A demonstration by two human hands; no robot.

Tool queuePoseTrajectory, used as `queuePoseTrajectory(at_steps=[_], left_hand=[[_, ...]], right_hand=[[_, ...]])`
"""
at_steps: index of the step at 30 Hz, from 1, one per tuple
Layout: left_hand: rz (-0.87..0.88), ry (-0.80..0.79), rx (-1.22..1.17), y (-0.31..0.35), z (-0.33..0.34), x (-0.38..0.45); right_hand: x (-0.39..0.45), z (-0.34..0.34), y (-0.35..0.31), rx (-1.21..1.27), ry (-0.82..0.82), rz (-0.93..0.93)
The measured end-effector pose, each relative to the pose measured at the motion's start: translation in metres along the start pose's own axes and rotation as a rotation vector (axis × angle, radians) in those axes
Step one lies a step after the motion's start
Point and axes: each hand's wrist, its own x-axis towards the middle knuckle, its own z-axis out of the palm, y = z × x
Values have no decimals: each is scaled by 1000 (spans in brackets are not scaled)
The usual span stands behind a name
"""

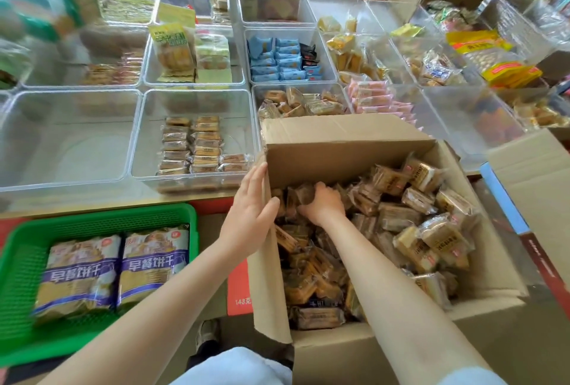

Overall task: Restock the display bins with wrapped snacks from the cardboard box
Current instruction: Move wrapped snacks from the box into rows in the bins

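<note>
A green basket [18, 264] with two purple-labelled biscuit bags [117, 267] lay nearest on the left. Beside it, the cardboard box [348, 150] stood open, full of wrapped snacks [401, 218]. The right hand [324, 204] was inside, fingers curled around several packets at the far left corner. The left hand [251, 211] lay flat against the box's left flap, fingers straight. Beyond, on the tabletop [101, 205], a clear bin [197, 100] held rows of matching snacks, with more bins behind it.
</note>
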Motion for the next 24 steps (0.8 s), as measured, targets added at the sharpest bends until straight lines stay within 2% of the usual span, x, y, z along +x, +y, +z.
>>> queuePoseTrajectory(at_steps=[2,6,8,12,15,18,21,24], left_hand=[[0,-33,-57,1,2,2],[-35,-30,-170,8,-5,8],[-33,-13,-247,13,-19,11],[-66,-88,-544,31,-58,23],[-95,-91,-647,29,-88,35],[-162,6,-635,-3,-116,47],[-246,104,-698,-38,-134,59],[-281,187,-649,-67,-140,80]], right_hand=[[-8,-15,0,275,-81,17],[-57,-65,1,1161,-310,-80],[-82,-87,-3,1376,-391,-170],[-94,-103,-39,1228,-470,-324],[-85,-97,-79,1038,-486,-375],[-70,-86,-121,669,-286,-388],[-53,-67,-163,201,-108,-557],[-35,-32,-204,-14,1,-622]])
